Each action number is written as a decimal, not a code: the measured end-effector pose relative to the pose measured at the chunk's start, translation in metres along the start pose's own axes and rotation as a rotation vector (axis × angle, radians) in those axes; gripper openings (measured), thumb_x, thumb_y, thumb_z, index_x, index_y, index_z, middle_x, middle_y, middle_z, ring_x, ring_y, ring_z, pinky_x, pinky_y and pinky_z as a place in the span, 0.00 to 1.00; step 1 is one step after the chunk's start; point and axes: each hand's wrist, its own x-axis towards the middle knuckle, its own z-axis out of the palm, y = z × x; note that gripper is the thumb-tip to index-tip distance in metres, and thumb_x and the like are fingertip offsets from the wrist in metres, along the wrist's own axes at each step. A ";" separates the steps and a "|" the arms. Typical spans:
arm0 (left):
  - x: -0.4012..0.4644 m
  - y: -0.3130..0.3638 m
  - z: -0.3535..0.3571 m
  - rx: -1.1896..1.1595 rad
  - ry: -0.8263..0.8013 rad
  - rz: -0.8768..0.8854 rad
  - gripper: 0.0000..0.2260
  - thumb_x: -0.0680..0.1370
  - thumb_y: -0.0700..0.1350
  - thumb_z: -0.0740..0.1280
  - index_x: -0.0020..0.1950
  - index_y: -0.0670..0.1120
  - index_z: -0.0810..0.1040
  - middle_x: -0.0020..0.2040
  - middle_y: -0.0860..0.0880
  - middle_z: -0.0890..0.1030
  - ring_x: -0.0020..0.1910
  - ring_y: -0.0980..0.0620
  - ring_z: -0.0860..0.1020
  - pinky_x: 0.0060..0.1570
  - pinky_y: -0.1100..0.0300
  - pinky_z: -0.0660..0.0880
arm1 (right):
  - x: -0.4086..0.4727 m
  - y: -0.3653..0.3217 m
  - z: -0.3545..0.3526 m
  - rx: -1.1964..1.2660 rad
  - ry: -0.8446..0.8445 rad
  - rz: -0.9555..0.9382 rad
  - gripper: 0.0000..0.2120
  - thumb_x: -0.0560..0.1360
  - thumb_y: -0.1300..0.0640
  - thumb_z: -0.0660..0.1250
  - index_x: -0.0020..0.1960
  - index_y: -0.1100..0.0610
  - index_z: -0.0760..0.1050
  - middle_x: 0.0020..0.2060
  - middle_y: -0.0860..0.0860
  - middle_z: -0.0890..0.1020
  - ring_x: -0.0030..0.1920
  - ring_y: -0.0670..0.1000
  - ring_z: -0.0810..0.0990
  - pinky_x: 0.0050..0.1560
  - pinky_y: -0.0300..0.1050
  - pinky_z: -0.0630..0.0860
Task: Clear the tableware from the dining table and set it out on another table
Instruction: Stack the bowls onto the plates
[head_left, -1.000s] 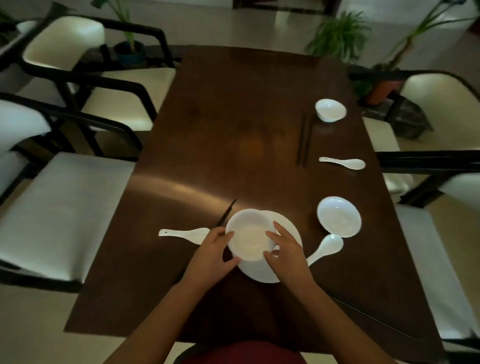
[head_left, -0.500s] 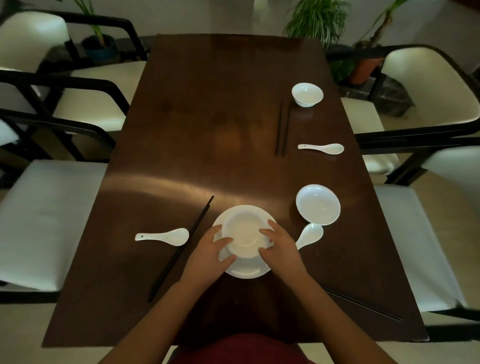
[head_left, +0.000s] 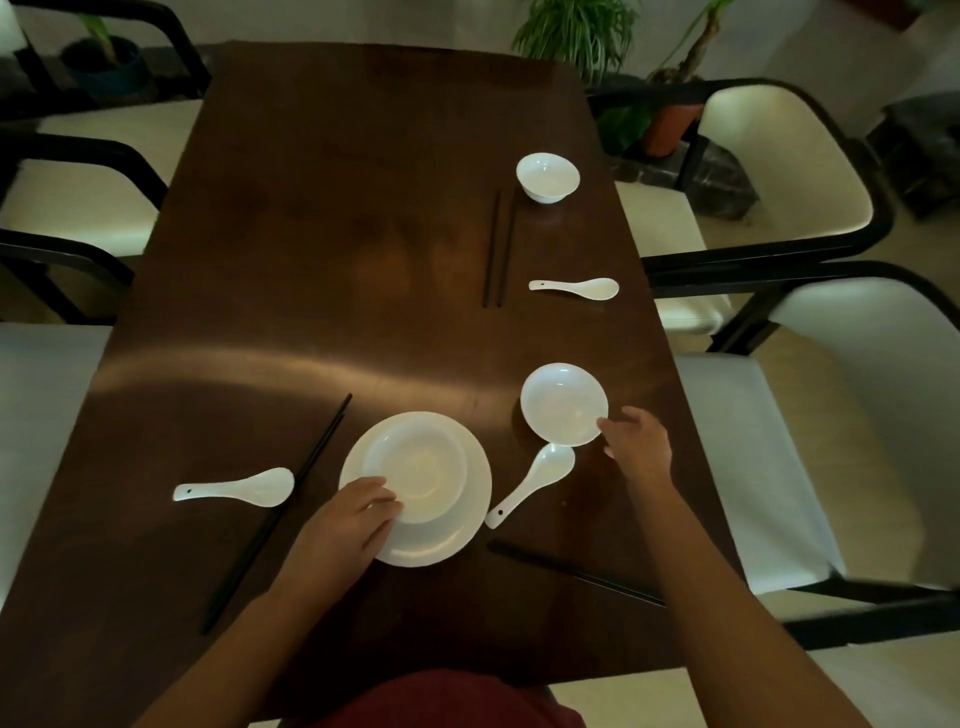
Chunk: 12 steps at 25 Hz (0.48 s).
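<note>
A white bowl (head_left: 421, 462) sits on a large white plate (head_left: 447, 545) near the front of the dark wooden dining table (head_left: 322, 260). My left hand (head_left: 345, 525) grips the bowl's near-left rim, thumb on top. My right hand (head_left: 636, 447) is out to the right, its fingertips touching the near rim of a small white dish (head_left: 563, 402); nothing is in its grasp. A white spoon (head_left: 535, 480) lies between the plate and that dish. Further off lie another bowl (head_left: 548, 176), a spoon (head_left: 576, 287) and black chopsticks (head_left: 496, 249).
A third spoon (head_left: 239, 488) and a pair of chopsticks (head_left: 280, 512) lie left of the plate, and more chopsticks (head_left: 576, 574) near the front right. Black-framed cream chairs (head_left: 779, 171) line both sides. Potted plants (head_left: 670, 119) stand beyond the far right corner.
My right hand has left the bowl and moved right to the small dish's rim. My left hand stays on the bowl, which now sits centred on the plate.
</note>
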 end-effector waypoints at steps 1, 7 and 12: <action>0.000 0.001 0.000 -0.001 -0.010 -0.019 0.11 0.66 0.35 0.76 0.47 0.43 0.84 0.51 0.44 0.84 0.55 0.45 0.81 0.50 0.47 0.78 | 0.006 0.000 0.002 0.048 -0.053 0.037 0.21 0.72 0.58 0.69 0.64 0.58 0.72 0.55 0.56 0.80 0.47 0.54 0.81 0.49 0.47 0.78; 0.000 0.003 0.000 -0.004 0.008 -0.021 0.13 0.64 0.34 0.77 0.47 0.43 0.84 0.51 0.43 0.84 0.54 0.45 0.81 0.49 0.47 0.78 | 0.017 0.006 0.011 0.263 -0.106 0.098 0.13 0.70 0.69 0.68 0.54 0.62 0.77 0.52 0.59 0.81 0.40 0.52 0.80 0.35 0.41 0.79; 0.001 0.010 -0.004 -0.019 0.031 0.014 0.13 0.64 0.34 0.77 0.46 0.42 0.84 0.49 0.44 0.84 0.53 0.45 0.81 0.47 0.48 0.79 | 0.004 -0.015 -0.002 0.302 -0.045 -0.011 0.13 0.71 0.68 0.68 0.55 0.61 0.77 0.51 0.55 0.81 0.45 0.52 0.79 0.39 0.42 0.80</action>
